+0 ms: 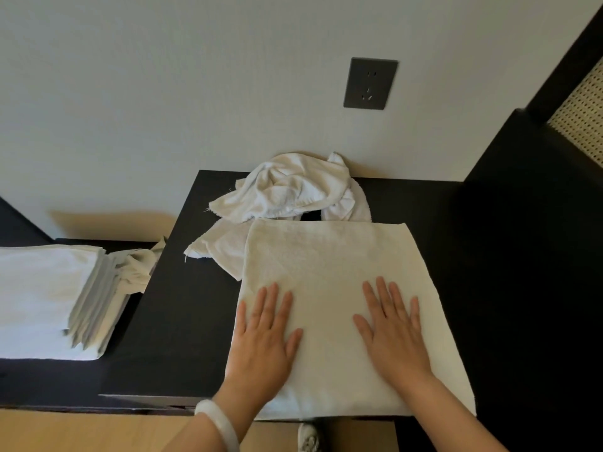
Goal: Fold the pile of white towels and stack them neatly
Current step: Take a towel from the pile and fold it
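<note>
Flat towel (326,256): white, spread square on the near right part of the dark table (182,305), near edge overhanging.
Left hand (264,337): palm down on the towel's near left area, fingers straight and spread, gripping nothing (pale bangle (217,422) at the wrist).
Right hand (394,334): likewise flat, pressing the near right area.
Crumpled towels (287,187): heaped at the far edge against the wall, touching the flat towel.
Folded stack (39,298): far left, on a lower dark surface.
Wall socket (370,83): above the heap.

You show two hands: left hand (262,337), right hand (393,334). One flat towel (326,256) at centre, one folded stack (42,298) at left edge, one crumpled pile (287,190) above centre, towel count unclear. One socket (370,83), one bracelet (218,425).
</note>
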